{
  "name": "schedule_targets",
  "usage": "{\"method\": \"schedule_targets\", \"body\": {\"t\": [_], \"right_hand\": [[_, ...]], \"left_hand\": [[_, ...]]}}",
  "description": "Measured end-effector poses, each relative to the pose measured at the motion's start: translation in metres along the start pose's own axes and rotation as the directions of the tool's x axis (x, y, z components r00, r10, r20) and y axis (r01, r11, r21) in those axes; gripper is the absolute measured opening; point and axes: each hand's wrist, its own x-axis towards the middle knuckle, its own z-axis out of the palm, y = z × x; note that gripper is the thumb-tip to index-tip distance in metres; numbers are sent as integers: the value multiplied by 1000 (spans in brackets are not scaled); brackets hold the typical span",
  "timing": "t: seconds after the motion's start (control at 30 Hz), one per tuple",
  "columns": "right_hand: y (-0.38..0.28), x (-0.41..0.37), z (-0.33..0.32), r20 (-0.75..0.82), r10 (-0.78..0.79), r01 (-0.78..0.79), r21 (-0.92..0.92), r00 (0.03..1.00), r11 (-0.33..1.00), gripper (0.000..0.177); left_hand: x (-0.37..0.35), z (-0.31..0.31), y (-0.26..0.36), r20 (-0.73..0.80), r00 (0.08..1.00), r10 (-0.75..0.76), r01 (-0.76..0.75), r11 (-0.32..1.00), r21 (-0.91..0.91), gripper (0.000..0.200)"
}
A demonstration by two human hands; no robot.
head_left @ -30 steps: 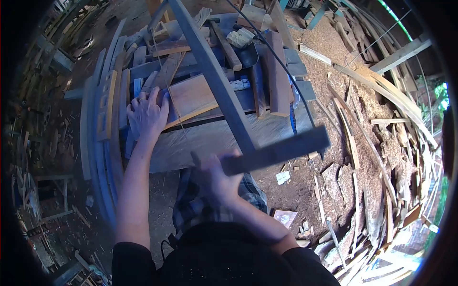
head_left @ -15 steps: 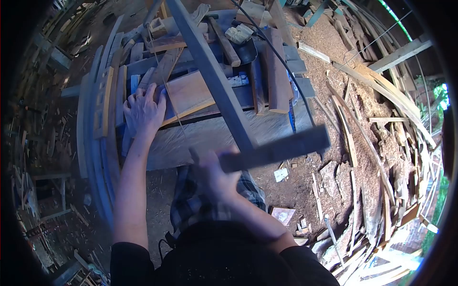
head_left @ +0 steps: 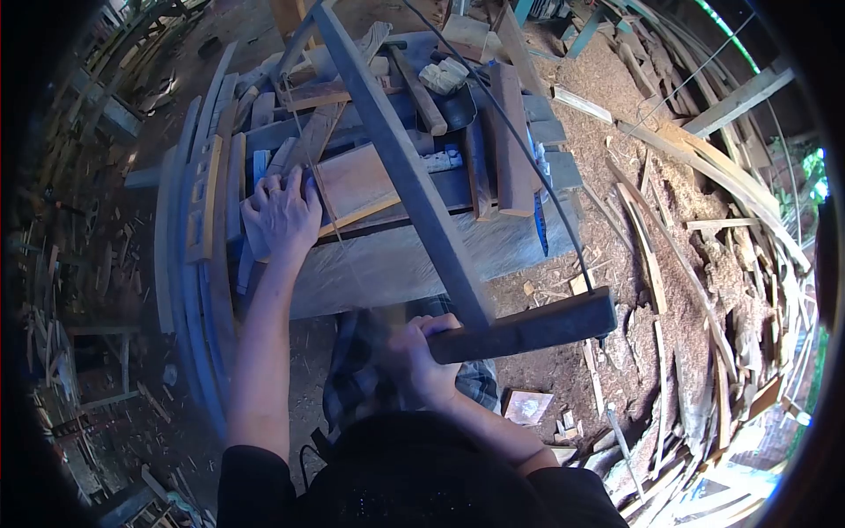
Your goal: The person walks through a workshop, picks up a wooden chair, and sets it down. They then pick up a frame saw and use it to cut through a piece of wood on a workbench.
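Note:
My left hand [head_left: 286, 213] presses on the left end of a light brown board [head_left: 356, 183] that lies on the workbench [head_left: 352, 286]. Its fingers are spread over the wood. My right hand [head_left: 424, 356] is wrapped round the near end of a large wooden frame saw [head_left: 400, 158], in front of my lap. The saw's dark end bar [head_left: 528, 336] points right from my fist, and its long beam slants up and away across the bench. A thin blade or cord runs beside my left hand, partly blurred.
A mallet-like wooden tool [head_left: 418, 92], a dark bowl [head_left: 459, 110] and a thick wood block [head_left: 510, 141] lie at the back of the bench. Long planks [head_left: 189, 238] line its left side. Wood shavings and strips [head_left: 651, 238] cover the ground at right.
The saw and my right hand have moved down, slightly to the right and toward my body. The whole view has shifted a little; my left hand is still on the board.

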Motion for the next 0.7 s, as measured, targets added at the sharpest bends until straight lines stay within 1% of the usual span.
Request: {"method": "schedule_targets", "body": {"t": [0.07,0.1,0.13,0.2,0.27,0.33,0.37,0.43,0.47,0.53,0.57,0.63,0.7], "right_hand": [[-2,-3,5,4,12,-12,-1,1000,1000,12],[-2,-3,7,-23,23,-22,21,999,1000,14],[-3,-2,8,-51,30,-28,45,998,999,17],[-4,-1,8,-71,40,-35,78,997,996,17],[-8,-1,6,-90,56,-47,106,994,993,17],[-14,0,3,-45,51,-48,75,998,996,16],[-12,-1,3,-46,58,-54,71,997,996,16],[-7,1,2,-80,65,-50,178,995,983,11],[-3,6,4,-76,70,-55,177,995,983,11],[6,22,19,-145,46,-52,-38,988,998,6],[13,33,25,-149,46,-51,-30,988,998,6],[25,50,32,-97,10,-21,-107,995,994,3],[22,45,30,-107,29,-39,-96,994,995,4]], "left_hand": [[-1,-2,0,34,999,-7,8,1000,-21,41],[0,-6,1,63,998,-13,16,999,-44,41],[1,-8,1,62,998,-11,13,999,-44,41],[3,-12,3,143,988,-48,49,999,-4,42],[3,-12,5,147,988,-47,47,999,5,42],[3,-12,4,152,987,-54,53,998,17,42],[3,-12,3,154,987,-51,49,999,18,43],[4,-12,4,158,986,-49,47,999,14,43],[3,-11,4,153,987,-49,48,999,9,43],[3,-11,5,148,988,-31,30,1000,9,43],[3,-10,5,142,989,-33,31,999,16,43],[2,-9,3,136,990,-36,31,999,36,43],[1,-7,4,109,993,-35,29,998,54,44]]}}
